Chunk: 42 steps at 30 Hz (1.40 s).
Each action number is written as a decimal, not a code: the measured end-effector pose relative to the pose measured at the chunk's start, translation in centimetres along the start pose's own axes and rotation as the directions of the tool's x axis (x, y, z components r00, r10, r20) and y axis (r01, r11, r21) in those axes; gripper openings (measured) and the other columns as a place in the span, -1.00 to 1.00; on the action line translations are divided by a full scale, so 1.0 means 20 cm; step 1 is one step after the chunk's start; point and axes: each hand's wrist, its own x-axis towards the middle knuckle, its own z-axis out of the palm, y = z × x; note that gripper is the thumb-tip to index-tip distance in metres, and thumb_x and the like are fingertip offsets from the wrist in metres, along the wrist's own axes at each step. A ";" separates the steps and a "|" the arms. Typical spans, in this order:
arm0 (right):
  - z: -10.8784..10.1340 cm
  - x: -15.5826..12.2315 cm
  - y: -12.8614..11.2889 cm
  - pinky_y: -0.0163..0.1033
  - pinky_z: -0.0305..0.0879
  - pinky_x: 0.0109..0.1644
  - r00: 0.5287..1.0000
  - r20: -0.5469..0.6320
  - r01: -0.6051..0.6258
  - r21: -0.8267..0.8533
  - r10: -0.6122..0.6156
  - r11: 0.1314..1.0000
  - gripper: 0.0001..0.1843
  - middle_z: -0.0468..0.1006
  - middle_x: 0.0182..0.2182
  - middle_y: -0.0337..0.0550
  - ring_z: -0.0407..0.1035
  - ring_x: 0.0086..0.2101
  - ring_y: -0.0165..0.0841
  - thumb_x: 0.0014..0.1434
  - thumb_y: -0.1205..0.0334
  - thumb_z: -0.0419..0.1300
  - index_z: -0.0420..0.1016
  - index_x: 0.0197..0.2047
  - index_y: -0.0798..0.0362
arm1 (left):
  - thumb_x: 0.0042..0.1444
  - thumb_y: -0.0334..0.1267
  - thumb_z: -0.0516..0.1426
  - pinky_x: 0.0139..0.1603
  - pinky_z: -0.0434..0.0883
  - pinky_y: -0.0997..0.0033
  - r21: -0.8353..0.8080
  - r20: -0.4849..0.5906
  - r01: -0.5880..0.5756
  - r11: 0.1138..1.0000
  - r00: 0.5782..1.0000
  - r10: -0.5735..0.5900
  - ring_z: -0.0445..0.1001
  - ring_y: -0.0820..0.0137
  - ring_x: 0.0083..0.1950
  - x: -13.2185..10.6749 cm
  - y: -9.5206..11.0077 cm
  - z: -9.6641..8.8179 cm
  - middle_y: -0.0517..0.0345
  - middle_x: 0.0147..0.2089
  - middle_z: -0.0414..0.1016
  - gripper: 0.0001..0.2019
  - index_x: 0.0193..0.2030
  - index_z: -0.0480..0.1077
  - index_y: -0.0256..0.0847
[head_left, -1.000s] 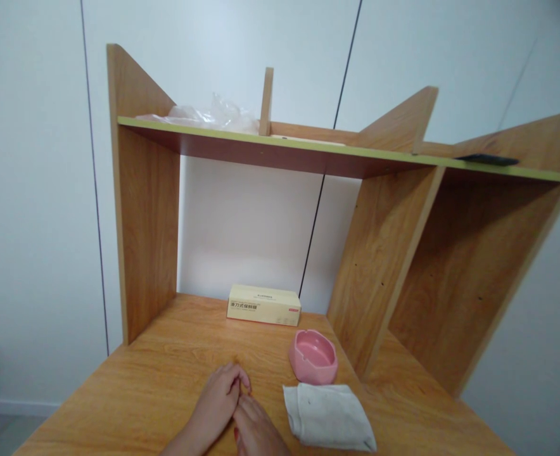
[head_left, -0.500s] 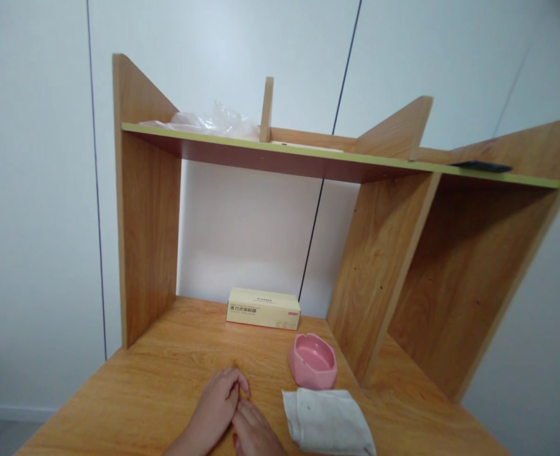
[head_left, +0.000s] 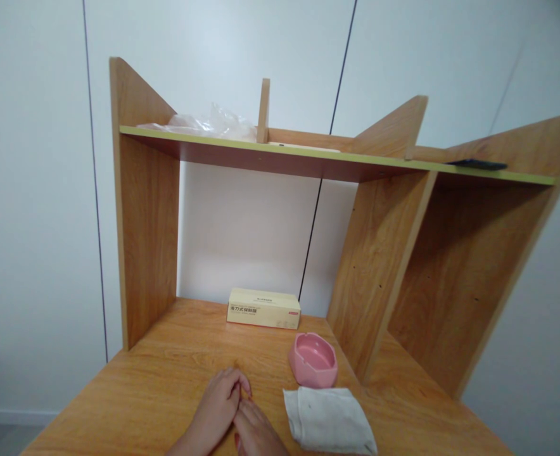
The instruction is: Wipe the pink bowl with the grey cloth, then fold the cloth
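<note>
My left hand (head_left: 217, 402) rests on the wooden desk, its fingers loosely bent and turned inward, holding nothing that I can see. Against it lies my right hand (head_left: 257, 429), with fingers stretched out and their tips touching the left hand. The palms and thumbs are mostly hidden. To the right of my hands is a folded whitish cloth (head_left: 332, 419), the nearest object. Just behind the cloth stands a pink ashtray (head_left: 314, 361) with notches in its rim. A cream box (head_left: 263, 309) with printed characters sits farther back.
A wooden hutch rises from the desk (head_left: 132, 380), with an upright panel (head_left: 379, 272) right of the ashtray. Its upper shelf (head_left: 308, 163) carries clear plastic (head_left: 208, 123) at left and a dark flat object (head_left: 478, 164) at right. A white wall stands behind.
The camera view has shifted very slightly. Both hands stay together in the same place, and the cloth, ashtray and box have not moved.
</note>
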 end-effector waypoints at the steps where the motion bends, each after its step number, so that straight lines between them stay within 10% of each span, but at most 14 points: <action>1: 0.00 0.00 0.00 -0.20 0.12 0.14 1.000 0.003 -0.004 0.000 0.004 1.000 -0.32 0.39 0.01 -0.08 0.22 0.02 -0.28 -0.14 0.52 -0.03 0.22 0.12 0.06 | -0.05 -0.50 -0.14 -0.14 0.23 0.44 0.002 -0.001 -0.003 1.000 1.000 0.003 0.37 0.35 -0.21 0.00 0.00 0.00 0.12 -0.34 0.44 -0.73 -0.47 0.35 -0.21; 36: -0.09 0.00 -0.08 -0.22 0.03 0.17 0.998 0.056 -0.017 0.053 0.014 0.998 -0.31 0.38 0.00 0.01 0.17 0.06 -0.30 -0.18 0.52 -0.07 0.24 0.11 0.18 | -0.04 -0.51 -0.13 -0.15 0.23 0.45 -0.009 -0.004 -0.007 1.000 1.000 0.007 0.37 0.35 -0.21 -0.01 0.03 -0.02 0.11 -0.34 0.44 -0.73 -0.46 0.35 -0.22; 42: -0.29 -0.02 -0.22 -0.27 0.22 0.01 0.997 0.027 -0.077 0.007 0.077 0.997 -0.52 0.49 -0.17 -0.05 0.33 -0.12 -0.31 -0.07 0.50 -0.08 0.43 -0.09 0.09 | -0.04 -0.53 -0.13 -0.12 0.22 0.45 0.014 0.012 0.018 1.000 1.000 -0.019 0.36 0.35 -0.18 -0.01 0.03 -0.02 0.13 -0.33 0.44 -0.73 -0.45 0.34 -0.21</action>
